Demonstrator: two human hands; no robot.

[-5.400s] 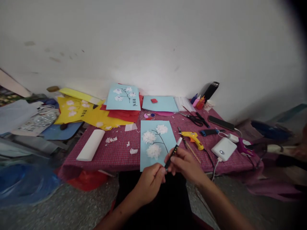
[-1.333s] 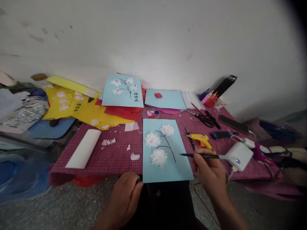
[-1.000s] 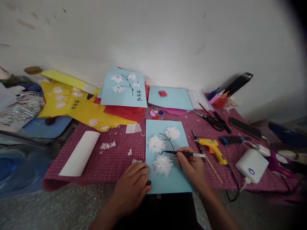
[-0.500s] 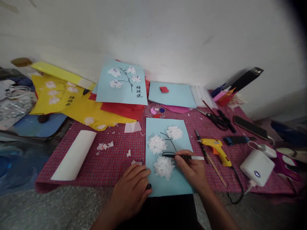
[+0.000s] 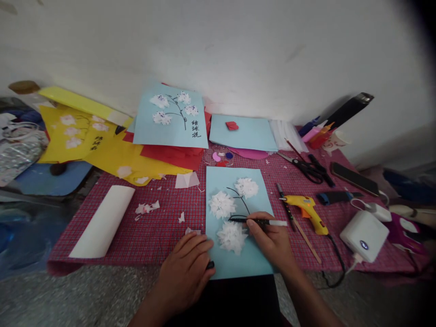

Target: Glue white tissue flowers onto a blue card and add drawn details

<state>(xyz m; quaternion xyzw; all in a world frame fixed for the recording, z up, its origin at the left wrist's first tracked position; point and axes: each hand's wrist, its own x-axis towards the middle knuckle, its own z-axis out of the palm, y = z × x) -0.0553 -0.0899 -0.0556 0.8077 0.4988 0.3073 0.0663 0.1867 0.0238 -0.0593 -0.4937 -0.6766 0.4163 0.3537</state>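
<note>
A light blue sheet of paper [image 5: 257,261] lies at the table's front edge, bearing white tissue-paper flowers [image 5: 232,237] and thin black stems [image 5: 242,202]. My right hand [image 5: 270,238] rests on the sheet's right side, its fingers pinched round a black pen [image 5: 261,221] with a whitish end. The pen points left, its tip at a curved black line just above the lowest flower. My left hand [image 5: 187,259] lies at the sheet's lower left edge, fingers close together. Between its thumb and fingers sticks out a small black piece [image 5: 210,265], like a pen cap, mostly hidden.
Right of the sheet lie a yellow glue gun [image 5: 308,212], scissors [image 5: 304,169], a phone [image 5: 354,178] and a white power bank [image 5: 365,236]. Behind stands a blue flower picture [image 5: 170,122]. A curled white paper [image 5: 104,222] and scraps [image 5: 147,208] lie left, before yellow sheets [image 5: 112,156].
The whole view has shifted slightly. Both hands keep nearly the same place on the sheet, and the pen tip has moved barely, if at all.
</note>
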